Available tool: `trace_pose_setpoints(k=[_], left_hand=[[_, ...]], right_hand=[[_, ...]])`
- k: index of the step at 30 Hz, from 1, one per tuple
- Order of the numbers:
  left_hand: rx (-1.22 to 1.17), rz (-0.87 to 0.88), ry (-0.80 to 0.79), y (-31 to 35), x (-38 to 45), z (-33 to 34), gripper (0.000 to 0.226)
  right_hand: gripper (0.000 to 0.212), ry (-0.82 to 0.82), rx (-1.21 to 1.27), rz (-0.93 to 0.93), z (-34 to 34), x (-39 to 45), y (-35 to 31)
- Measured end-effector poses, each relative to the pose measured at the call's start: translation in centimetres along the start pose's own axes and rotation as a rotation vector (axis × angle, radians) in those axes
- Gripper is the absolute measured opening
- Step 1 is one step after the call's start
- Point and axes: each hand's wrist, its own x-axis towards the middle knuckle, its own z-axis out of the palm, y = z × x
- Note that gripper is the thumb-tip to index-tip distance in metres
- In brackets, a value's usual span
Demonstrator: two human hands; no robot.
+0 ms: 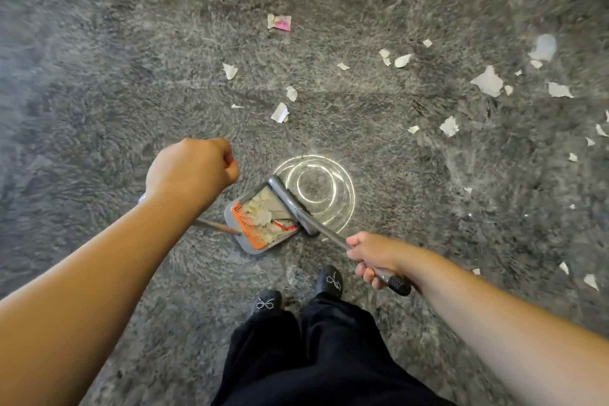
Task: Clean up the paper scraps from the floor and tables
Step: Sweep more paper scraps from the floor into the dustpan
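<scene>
While both arms reach down over the grey shag carpet point(99, 92), the person's right hand point(374, 257) wraps its fingers round the handle of one broom point(298, 211), just above the black grip at the handle's end. The broom's grey head lies across the open mouth of one grey dustpan point(260, 217) with an orange comb edge, which rests on the carpet just in front of two black shoes point(268, 301). Inside the dustpan sits a small heap of paper scraps point(263, 212) (too jumbled to count). The left hand point(194, 168) is curled into a fist above the dustpan's long handle, which runs under the wrist; whether the fingers actually grip that handle cannot be told. One clear glass bowl point(318, 189) stands on the carpet touching the far side of the broom head. Roughly thirty loose scraps point(489, 81) lie scattered on the carpet, most of them to the right and ahead; one pink-marked scrap point(279, 22) lies farther ahead, well apart from the dustpan
</scene>
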Motion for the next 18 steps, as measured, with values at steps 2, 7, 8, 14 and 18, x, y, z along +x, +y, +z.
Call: trace_pose_setpoints(k=[2, 7, 8, 14, 18], left_hand=[[-0.004, 0.004, 0.025, -0.2, -0.3, 0.1, 0.013], [-0.07, -0.011, 0.022, -1.8, -1.6, 0.1, 0.014], [-0.082, -0.012, 0.019, -2.4, -1.8, 0.0, 0.015], [-0.13, 0.049, -0.006, -4.1, -2.9, -0.8, 0.013], [-0.121, 0.145, 0.011, -2.9, -3.2, -1.5, 0.012]], right_hand=[[0.044, -0.013, 0.087, 0.013, 1.3, -0.6, 0.2], [0.045, 0.043, 0.23, -0.004, 3.2, -2.2, 1.1], [0.044, 0.046, 0.263, -0.013, 3.4, -2.7, 1.4], [0.044, 0.093, 0.511, -0.057, 5.0, -4.5, 3.9], [0.046, 0.145, 0.658, -0.105, 6.1, -5.8, 6.3]])
